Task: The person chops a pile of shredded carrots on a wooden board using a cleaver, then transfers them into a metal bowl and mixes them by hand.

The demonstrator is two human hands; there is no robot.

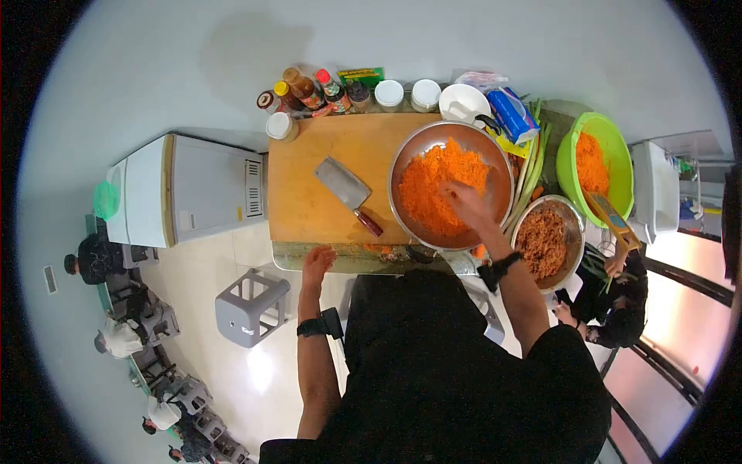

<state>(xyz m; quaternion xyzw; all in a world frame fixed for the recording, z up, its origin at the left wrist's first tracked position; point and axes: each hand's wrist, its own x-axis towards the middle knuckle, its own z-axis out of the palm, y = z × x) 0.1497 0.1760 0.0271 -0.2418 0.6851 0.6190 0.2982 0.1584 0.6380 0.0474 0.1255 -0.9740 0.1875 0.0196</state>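
My right hand [466,204] is over a large steel bowl [501,166] filled with shredded carrot [433,174]. Its fingers stretch toward the shreds, with the tips at their surface. I see nothing held in it. Near the front edge of the wooden cutting board [309,155], my left hand [316,265] is raised with loosely bent fingers and nothing visible in it. On the board lies a cleaver [342,183], its dark red handle toward me, between my left hand and the bowl.
Sauce bottles [303,89] and white-lidded jars [389,94] line the back. Right of the bowl are green onions [533,166], a bowl of reddish-brown mince [541,241] and a green basin [627,166] with more carrot. A grey stool [251,305] stands at left. Another person [622,298] is at the right.
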